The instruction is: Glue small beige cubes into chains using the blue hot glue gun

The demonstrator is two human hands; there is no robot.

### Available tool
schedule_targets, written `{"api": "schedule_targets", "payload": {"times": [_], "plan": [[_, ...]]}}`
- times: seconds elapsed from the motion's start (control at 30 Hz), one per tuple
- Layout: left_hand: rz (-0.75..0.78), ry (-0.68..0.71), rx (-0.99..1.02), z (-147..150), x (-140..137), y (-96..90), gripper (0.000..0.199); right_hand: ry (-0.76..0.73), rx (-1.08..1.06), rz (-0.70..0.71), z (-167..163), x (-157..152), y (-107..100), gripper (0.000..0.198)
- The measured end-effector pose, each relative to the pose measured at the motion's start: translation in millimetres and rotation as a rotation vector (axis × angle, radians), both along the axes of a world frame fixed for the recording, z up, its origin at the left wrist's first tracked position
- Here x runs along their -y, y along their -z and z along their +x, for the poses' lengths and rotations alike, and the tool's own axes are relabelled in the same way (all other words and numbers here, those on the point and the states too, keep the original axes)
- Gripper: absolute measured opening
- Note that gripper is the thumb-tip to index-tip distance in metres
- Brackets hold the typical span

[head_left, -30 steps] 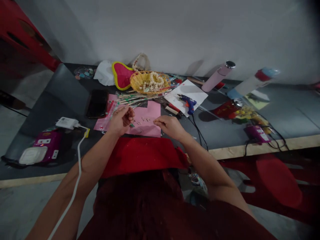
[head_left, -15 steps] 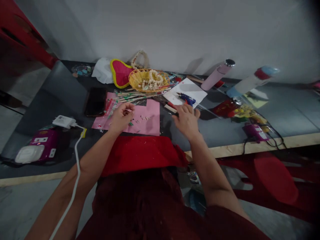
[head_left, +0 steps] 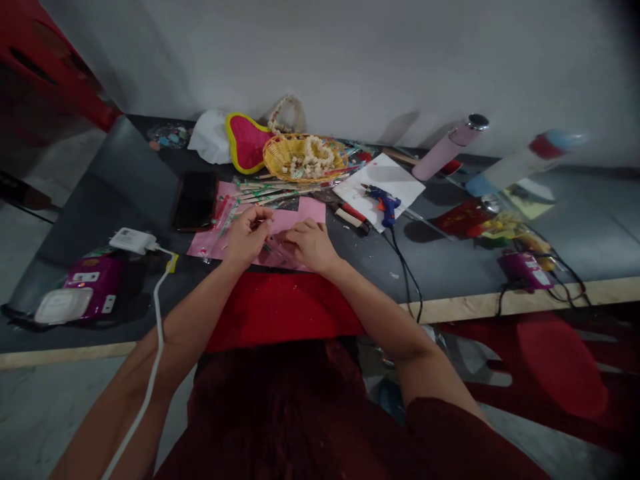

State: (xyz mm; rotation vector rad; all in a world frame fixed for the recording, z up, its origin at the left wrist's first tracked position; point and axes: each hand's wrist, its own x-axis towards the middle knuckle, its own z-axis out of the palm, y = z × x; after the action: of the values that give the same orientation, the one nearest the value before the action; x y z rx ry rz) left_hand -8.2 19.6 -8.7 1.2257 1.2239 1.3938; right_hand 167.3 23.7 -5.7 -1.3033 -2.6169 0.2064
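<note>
Over the pink paper (head_left: 313,212) on the table, my left hand (head_left: 246,235) is closed in a pinch, thumb against forefinger; what sits between the tips is too small to make out. Close beside it, my right hand (head_left: 314,245) reaches down to the paper with its fingers curled together, and anything in them is hidden. Small pale bits lie on the paper, now mostly covered by that hand. To the right rests a tool with red and black handles (head_left: 353,217). A blue glue gun (head_left: 385,202) lies on white paper (head_left: 407,185).
Behind the hands stands a yellow basket (head_left: 280,160) with strings of pale chips. A phone (head_left: 196,201) lies left, near a white charger (head_left: 133,241). Rightward are a pink flask (head_left: 445,152), a red can (head_left: 463,217) and a purple power block (head_left: 527,270). Red cloth (head_left: 285,307) covers the front edge.
My right hand has moved left from beside the red-and-black-handled tool to the pink paper near my left hand. The tool and the glue gun's cord are now uncovered. My left hand keeps its pinch.
</note>
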Motion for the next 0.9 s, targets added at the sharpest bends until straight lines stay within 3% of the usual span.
{"api": "schedule_targets", "payload": {"times": [0.17, 0.27, 0.37, 0.5, 0.63, 0.8, 0.9], "plan": [[-0.033, 0.030, 0.052, 0.4, -0.5, 4.3, 0.009, 0.029, -0.121, -0.016, 14.3, -1.9, 4.9, 0.014], [-0.117, 0.118, 0.081, 2.6, 1.6, 3.5, 0.014, 0.058, -0.290, -0.009, 22.3, -5.9, 6.1, 0.014], [-0.234, 0.240, 0.095, 6.4, 6.5, -0.5, 0.024, 0.008, -0.436, 0.038, 23.5, -7.9, 6.6, 0.015], [-0.299, 0.351, 0.122, 9.1, 10.8, -3.9, 0.034, -0.071, -0.453, 0.076, 16.2, -4.0, 7.7, 0.016], [-0.285, 0.313, 0.165, 7.5, 8.8, -5.0, 0.039, -0.065, -0.491, 0.120, 19.6, -5.1, 4.6, 0.019], [-0.266, 0.225, 0.230, 5.6, 6.1, -7.8, 0.031, 0.183, -0.595, 0.167, 43.5, -17.0, -1.3, 0.016], [-0.254, 0.198, 0.277, 5.6, 5.3, -7.1, 0.023, 0.178, -0.503, 0.118, 48.2, -19.0, -0.2, 0.012]]}}
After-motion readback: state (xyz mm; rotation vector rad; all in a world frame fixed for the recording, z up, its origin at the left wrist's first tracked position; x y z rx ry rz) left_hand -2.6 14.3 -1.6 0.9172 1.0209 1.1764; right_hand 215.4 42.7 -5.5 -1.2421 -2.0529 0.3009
